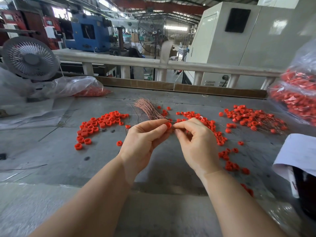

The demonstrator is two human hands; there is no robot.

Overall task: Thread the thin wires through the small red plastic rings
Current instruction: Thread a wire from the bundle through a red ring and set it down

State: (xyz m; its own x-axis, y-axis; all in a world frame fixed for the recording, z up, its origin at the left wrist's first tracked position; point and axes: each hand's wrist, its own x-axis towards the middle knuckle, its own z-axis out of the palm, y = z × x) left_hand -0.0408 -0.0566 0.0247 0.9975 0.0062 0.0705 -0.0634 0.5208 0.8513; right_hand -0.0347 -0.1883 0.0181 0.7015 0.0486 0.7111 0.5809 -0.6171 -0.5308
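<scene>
One red ring (168, 125) held at a copper wire bundle (148, 108); loose rings (100, 123) scatter the table

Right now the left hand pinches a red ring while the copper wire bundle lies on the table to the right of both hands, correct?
Not quite: the head view shows the copper wire bundle behind the left hand, not to the right. The left hand does pinch a red ring.

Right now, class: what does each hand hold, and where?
Left hand pinches a red ring by its rim; right hand pinches something at the ring, too thin to identify.
</scene>
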